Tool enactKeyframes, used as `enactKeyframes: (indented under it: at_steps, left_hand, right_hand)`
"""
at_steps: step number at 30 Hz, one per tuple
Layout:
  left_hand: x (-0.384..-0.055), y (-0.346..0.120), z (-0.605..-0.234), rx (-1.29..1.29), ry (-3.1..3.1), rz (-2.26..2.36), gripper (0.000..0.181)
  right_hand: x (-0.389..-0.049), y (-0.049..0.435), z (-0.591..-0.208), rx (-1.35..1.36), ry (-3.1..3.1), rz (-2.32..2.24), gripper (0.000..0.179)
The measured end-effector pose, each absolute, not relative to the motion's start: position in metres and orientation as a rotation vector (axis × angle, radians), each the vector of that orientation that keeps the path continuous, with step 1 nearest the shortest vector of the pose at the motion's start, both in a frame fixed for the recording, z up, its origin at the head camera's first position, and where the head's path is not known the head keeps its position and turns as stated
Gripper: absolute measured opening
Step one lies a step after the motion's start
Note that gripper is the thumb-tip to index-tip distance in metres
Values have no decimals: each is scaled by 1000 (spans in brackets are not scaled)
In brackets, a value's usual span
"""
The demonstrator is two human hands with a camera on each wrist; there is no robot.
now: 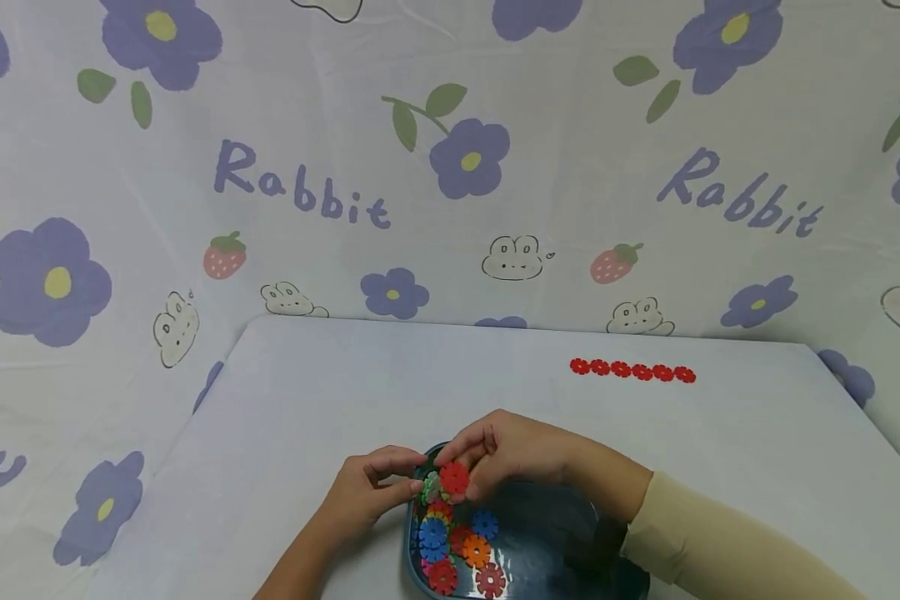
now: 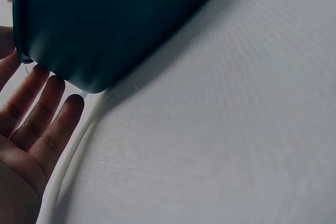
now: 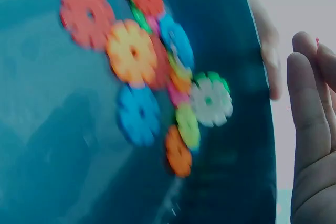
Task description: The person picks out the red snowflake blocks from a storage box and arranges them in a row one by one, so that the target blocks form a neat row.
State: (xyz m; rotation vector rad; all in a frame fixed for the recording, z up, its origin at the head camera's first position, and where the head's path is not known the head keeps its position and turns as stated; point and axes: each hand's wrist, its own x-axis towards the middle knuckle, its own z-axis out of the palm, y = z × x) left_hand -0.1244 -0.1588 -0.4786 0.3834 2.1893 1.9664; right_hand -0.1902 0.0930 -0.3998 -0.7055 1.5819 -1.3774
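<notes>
Right hand (image 1: 516, 450) pinching, I hold a red disc (image 1: 454, 477) by its edge over the far left of the tray (image 1: 538, 525); my left hand (image 1: 363, 492), fingers loosely straight, touches its rim, probably to steady it.

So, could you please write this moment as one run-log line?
right grip: pinching red flower piece | left grip: at tray edge | tray: mixed-colour pieces | table: row of red pieces

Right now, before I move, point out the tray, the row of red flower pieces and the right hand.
Tray (image 1: 536, 521): head view, bare floor inside.
Row of red flower pieces (image 1: 622, 369): head view, third piece from left.
Right hand (image 1: 516, 450): head view, back of hand.
</notes>
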Motion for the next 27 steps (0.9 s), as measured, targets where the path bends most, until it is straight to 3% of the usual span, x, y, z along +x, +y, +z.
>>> enactKeyframes:
  at_steps: [19,27]
  left_hand:
    - [-125,-160,-478,327,2253,1902,27]
    - [-125,-160,-480,327,2251,1910,26]
  right_hand:
    - [-306,191,-388,-332,2140,-1587,52]
    - [-326,224,-414,-220,2566,-1210,53]
